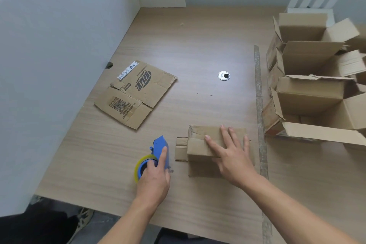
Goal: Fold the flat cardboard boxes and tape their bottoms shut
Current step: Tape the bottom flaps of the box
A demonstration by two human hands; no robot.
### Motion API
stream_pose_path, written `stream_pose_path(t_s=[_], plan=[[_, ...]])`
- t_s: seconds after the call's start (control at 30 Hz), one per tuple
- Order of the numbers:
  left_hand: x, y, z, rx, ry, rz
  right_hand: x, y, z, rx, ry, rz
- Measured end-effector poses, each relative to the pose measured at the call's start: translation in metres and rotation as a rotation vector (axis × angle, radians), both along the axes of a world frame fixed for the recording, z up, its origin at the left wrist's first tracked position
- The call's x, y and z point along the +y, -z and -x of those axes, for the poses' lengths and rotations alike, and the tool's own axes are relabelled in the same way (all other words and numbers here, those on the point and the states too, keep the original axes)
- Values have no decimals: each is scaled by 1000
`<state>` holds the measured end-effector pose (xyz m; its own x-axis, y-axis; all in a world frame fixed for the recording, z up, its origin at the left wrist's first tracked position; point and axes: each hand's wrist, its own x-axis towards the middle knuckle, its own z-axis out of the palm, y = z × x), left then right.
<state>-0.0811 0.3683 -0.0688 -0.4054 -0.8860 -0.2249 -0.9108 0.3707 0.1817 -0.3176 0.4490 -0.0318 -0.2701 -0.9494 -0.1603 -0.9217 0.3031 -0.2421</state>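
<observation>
— While the right grip lies spread flat on the small folded box, fingers straight and pressing down, what is the left grip doing in the head view?
— It is curled round the blue tape dispenser, forefinger laid along the body and the yellowish roll at the palm. The dispenser sits just left of the box, and it looks clear of the cardboard.
— Where is the box?
— It is near the front edge of the surface, held down under the palm. One small flap sticks out flat on its left side. The hand hides where the seam runs.
— What could go wrong?
— The flaps, I'd judge. Cardboard springs, so if the palm lifts or slides before tape bridges the seam, they could pop open and the strip could land crooked. The hand also covers much of the top, so the tape may meet the fingers unless they shift aside.
— Anything else?
— A flat printed sheet waits further back on the left. Open folded boxes crowd the right side, and the nearest one's flap is close to the small box. A long pull of tape rightward could knock into them.
</observation>
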Motion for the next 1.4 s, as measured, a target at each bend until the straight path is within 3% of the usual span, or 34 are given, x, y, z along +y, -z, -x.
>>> stream_pose_path(t_s=[0.2, 0.43, 0.6, 0.7, 1.0, 1.13, 1.27, 1.4], plan=[[1, 8, 12, 10, -116, -73, 1, 1, 2, -4, -56, -4], [-19, 11, 17, 44, -136, -132, 0, 2, 10, -122, -67, 25], [-27, 7, 6, 67, -131, -192, 3, 7, 4, -104, -88, 51], [-22, 8, 6, 66, -135, -137, -1, 10, 1, -54, -85, 49], [-30, 6, 13, 81, -156, -99, 0, 12, 9, -200, -51, 133], [-41, -16, 15, 208, -195, -109, -1, 11, 9, -192, -52, 105], [-42, -59, 12, 417, -25, -2, -5, 7, 7, -243, -15, 84], [-51, -87, 13, 461, 415, 214, -11, -1, 2, -418, 76, 153]])
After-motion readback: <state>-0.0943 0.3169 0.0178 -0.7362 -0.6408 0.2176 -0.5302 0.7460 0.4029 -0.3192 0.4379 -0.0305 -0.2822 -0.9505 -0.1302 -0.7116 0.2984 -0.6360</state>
